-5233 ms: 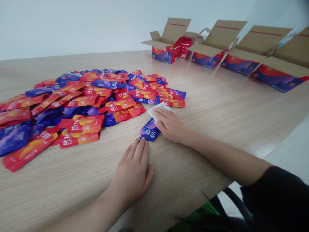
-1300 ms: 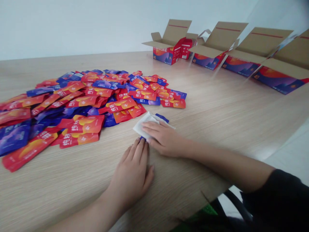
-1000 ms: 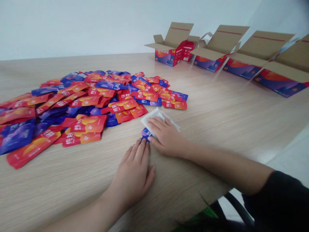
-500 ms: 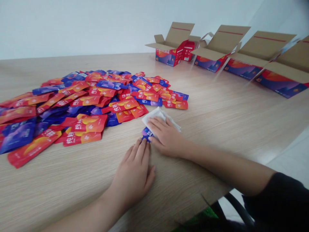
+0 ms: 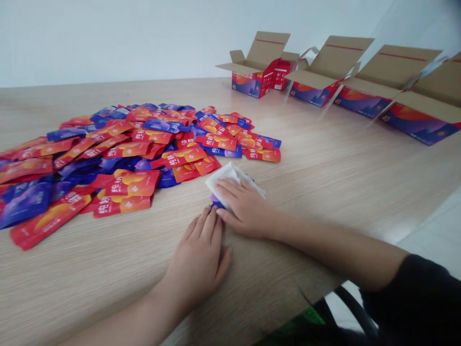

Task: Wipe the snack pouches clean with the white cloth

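A blue and purple pouch [image 5: 217, 203] lies on the wooden table, mostly covered by a folded white cloth [image 5: 230, 174]. My right hand [image 5: 248, 206] lies over the cloth and holds it down against the pouch, fingers pointing to the upper left. At the pouch's near end, my left hand [image 5: 200, 254] rests with stretched fingers, its fingertips touching the edge and the thumb apart. Left of and beyond my hands spreads a heap of red-orange and blue pouches [image 5: 144, 144] with white lettering.
Several open cardboard boxes [image 5: 248, 84] with printed red and blue sides stand in a row at the back right, flaps up. A pale wall [image 5: 126, 43] rises behind the table [image 5: 324, 182]. Near the table's lower right edge is a black curved bar [image 5: 355, 307].
My right hand has slid the white cloth slightly left across the pouch, covering more of its lettering. My left hand stays nearly in place.
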A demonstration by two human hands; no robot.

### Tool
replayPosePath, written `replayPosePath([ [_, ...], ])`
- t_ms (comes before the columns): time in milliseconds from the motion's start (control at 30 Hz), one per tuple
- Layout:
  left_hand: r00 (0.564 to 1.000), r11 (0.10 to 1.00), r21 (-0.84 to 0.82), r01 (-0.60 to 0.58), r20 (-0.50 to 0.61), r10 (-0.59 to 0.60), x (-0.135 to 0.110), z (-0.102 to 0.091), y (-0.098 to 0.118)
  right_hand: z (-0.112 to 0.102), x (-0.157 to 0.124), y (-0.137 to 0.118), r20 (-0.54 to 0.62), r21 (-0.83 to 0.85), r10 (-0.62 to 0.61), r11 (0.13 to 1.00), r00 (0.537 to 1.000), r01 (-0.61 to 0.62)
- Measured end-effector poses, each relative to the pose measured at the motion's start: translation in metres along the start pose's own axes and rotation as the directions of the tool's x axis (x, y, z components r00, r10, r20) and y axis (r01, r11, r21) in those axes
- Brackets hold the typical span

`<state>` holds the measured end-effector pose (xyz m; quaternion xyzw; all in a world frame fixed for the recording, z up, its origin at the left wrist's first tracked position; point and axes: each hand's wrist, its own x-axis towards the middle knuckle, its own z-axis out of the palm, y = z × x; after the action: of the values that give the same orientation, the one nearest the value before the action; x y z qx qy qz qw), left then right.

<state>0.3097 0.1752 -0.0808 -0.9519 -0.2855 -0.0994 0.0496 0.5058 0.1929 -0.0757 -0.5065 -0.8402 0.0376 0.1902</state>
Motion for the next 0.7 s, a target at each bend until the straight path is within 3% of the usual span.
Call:
replayPosePath([
  [67,1.0,1.0,0.006,-0.002,-0.005,0.002,0.0,0.0,0.0,-0.003,0.0,0.0,0.024,0.063,-0.077,0.995,0.997,0.075],
  [100,1.0,1.0,0.013,-0.004,-0.01,0.004,0.0,0.0,0.0,-0.005,0.001,0.005,0.021,0.074,-0.057,0.996,0.998,0.055],
  [267,1.0,0.999,0.039,-0.005,-0.011,0.006,0.0,0.002,0.0,-0.006,0.003,0.028,-0.071,-0.024,0.233,0.972,0.97,-0.235],
  [333,1.0,0.999,0.036,-0.008,-0.009,0.009,0.0,0.002,0.0,-0.003,0.002,0.016,-0.06,-0.037,0.191,0.98,0.98,-0.193],
  [433,1.0,1.0,0.02,-0.012,-0.014,0.012,0.0,0.001,-0.001,-0.001,0.0,-0.005,0.002,0.027,-0.008,1.0,1.0,0.008],
  [500,1.0,1.0,0.014,-0.009,-0.016,0.009,0.0,0.001,-0.001,-0.003,0.0,-0.005,0.019,0.07,-0.055,0.996,0.998,0.054],
  [633,1.0,1.0,0.013,-0.002,-0.013,0.002,-0.001,0.002,-0.001,-0.007,0.003,0.024,-0.045,0.0,0.196,0.981,0.98,-0.196],
  [700,1.0,1.0,0.013,-0.003,-0.015,0.003,-0.002,0.002,-0.001,-0.005,0.003,0.027,-0.069,-0.046,0.26,0.964,0.963,-0.263],
])
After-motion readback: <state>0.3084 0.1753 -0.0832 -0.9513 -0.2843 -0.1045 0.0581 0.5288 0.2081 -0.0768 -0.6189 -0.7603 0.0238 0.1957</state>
